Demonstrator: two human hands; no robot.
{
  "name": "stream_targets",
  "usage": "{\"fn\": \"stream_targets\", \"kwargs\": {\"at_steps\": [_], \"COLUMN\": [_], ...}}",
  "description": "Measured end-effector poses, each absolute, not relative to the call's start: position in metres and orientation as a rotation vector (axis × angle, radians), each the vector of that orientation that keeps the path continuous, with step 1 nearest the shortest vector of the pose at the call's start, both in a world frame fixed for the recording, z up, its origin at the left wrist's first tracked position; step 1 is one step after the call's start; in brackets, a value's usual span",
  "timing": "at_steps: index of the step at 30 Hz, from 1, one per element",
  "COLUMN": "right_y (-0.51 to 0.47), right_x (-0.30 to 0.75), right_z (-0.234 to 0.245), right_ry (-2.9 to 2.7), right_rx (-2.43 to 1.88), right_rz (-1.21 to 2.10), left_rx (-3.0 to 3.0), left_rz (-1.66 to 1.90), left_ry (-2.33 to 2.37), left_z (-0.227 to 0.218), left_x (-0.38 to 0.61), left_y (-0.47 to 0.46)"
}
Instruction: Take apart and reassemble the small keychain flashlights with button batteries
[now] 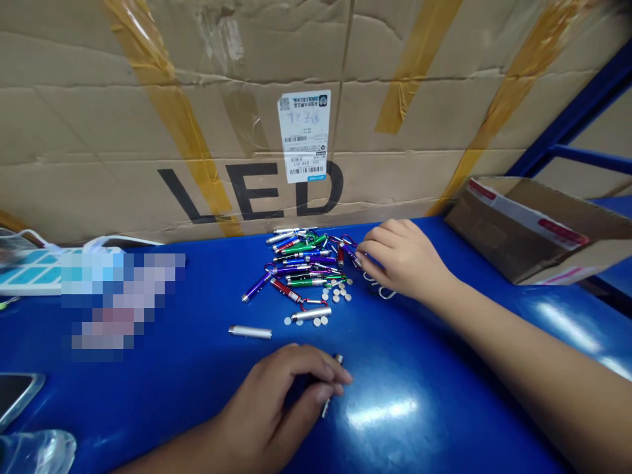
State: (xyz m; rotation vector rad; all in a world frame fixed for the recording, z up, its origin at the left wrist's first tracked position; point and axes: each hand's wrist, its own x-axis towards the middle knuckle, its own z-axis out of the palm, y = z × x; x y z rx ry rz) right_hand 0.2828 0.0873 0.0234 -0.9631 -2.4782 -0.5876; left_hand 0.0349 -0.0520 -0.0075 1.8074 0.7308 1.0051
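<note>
My left hand [276,401] sits at the near edge of the blue table, its fingers closed around a slim silver flashlight [332,388] whose ends show on either side of them. My right hand [402,260] rests at the right side of a heap of keychain flashlights [306,260] in purple, green, red and blue, with carabiner clips. Its fingertips touch the heap. Small round button cells [336,293] lie scattered below the heap. A loose silver flashlight tube [250,332] lies apart from it, and another [311,314] lies among the cells.
A large taped cardboard carton [276,112] printed "LED" stands behind the blue table [419,395]. An open brown box [523,230] sits at the right. A phone [14,395], a plastic bottle [34,451] and a pixelated patch [118,303] lie at the left.
</note>
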Motion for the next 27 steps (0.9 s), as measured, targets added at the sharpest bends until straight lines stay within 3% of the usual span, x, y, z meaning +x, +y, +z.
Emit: {"fn": "stream_targets", "kwargs": {"at_steps": [13, 27], "right_y": [0.098, 0.119], "right_x": [0.235, 0.226], "right_z": [0.010, 0.010], "right_ry": [-2.640, -2.651], "right_rx": [-0.976, -1.061], "right_rz": [-0.098, 0.019], "left_rx": [2.005, 2.063], "left_rz": [1.014, 0.901], "left_ry": [0.667, 0.726], "left_z": [-0.004, 0.001], "left_x": [0.036, 0.034], "left_y": [-0.046, -0.045]}}
